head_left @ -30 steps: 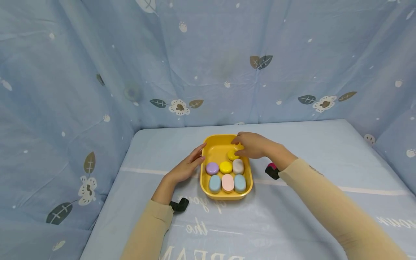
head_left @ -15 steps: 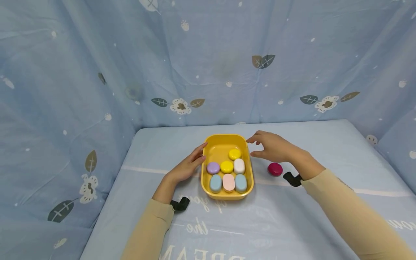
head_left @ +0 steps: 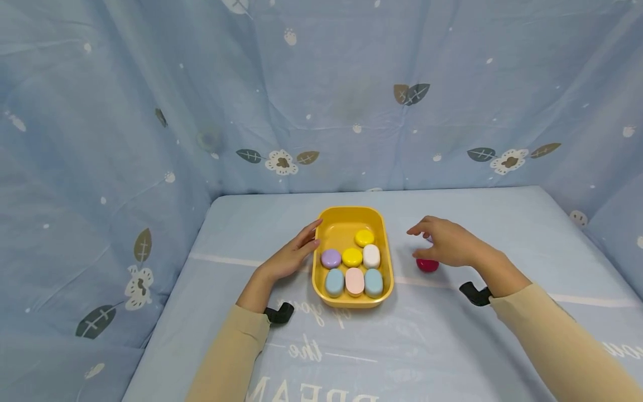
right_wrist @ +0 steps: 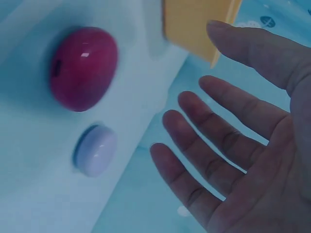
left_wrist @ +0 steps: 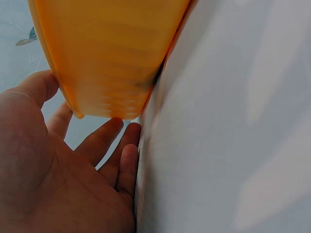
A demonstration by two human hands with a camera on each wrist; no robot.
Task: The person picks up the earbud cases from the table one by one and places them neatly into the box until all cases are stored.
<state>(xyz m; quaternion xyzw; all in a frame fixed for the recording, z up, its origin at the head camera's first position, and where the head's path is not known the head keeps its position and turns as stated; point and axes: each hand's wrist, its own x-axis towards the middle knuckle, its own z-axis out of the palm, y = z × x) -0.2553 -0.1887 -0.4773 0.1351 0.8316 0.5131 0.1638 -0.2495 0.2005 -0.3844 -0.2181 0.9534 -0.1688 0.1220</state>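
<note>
My left hand (head_left: 287, 258) rests against the left side of a yellow plastic tray (head_left: 353, 304), fingers extended. In the left wrist view its thumb and fingertips lie right at the tray's wall (left_wrist: 112, 53). Over the table right of the tray hovers my right hand (head_left: 452, 243), fingers spread and nothing in it. Below it lie a glossy crimson oval case (right_wrist: 85, 69) and a smaller lavender one (right_wrist: 96, 151), the latter mostly hidden by the hand in the head view. Inside the tray, the nearest case to the right hand is a yellow round one (head_left: 364, 238).
Several other small cases sit in the tray's front part: a purple one (head_left: 331, 258), a second yellow, a white (head_left: 371, 256), a pink (head_left: 354, 282) and two blue. A light blue printed cloth (head_left: 321, 368) covers the table; patterned curtains (head_left: 331, 100) hang behind and beside it.
My right hand has left the yellow case in the tray's back right and moved right, over the crimson case on the table. The left hand has stayed at the tray's side.
</note>
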